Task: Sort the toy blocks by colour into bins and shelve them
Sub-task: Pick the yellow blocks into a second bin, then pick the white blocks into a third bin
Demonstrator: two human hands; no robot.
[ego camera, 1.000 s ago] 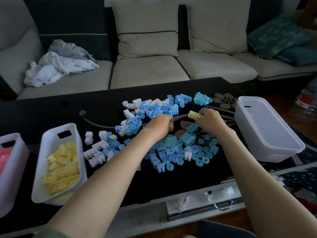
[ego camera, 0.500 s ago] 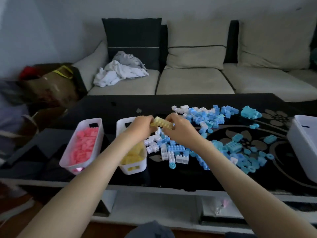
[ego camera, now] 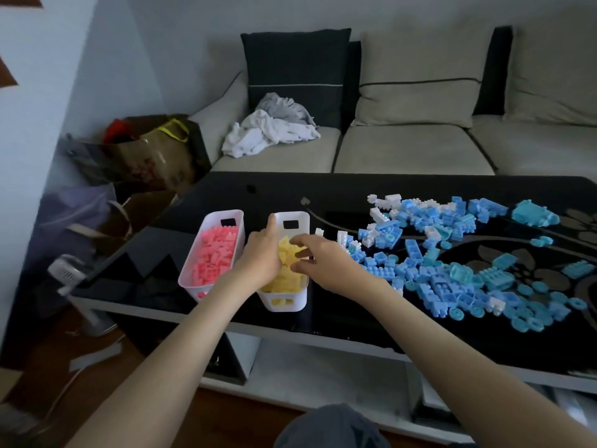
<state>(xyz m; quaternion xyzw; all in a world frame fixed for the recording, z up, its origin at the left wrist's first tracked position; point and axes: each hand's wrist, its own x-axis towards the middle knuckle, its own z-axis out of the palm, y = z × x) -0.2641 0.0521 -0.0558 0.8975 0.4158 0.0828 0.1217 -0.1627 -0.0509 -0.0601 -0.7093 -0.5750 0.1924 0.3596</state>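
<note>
Both hands are seen over the yellow bin near the left end of a black glass table, midway through a colour sort of toy blocks. The left hand is held above the bin with its index finger stretched toward the far rim; its other fingers are hidden behind the back of the hand, so whether anything is held cannot be told. The right hand is reached in from the other side, its thumb and fingers curled around what appears to be a yellow piece just above the yellow blocks already gathered there. Just beside it, the pink bin is seen well filled with pink blocks. No pink or yellow pieces can be made out among what is left loose on the table, so those two colours are judged nearly or fully sorted. A wide scatter of blue blocks mixed with white blocks is left to the right, well apart from any bin in view. Those two colours are yet to be separated and binned, and no shelving is shown to have begun. The task is judged roughly half done.
</note>
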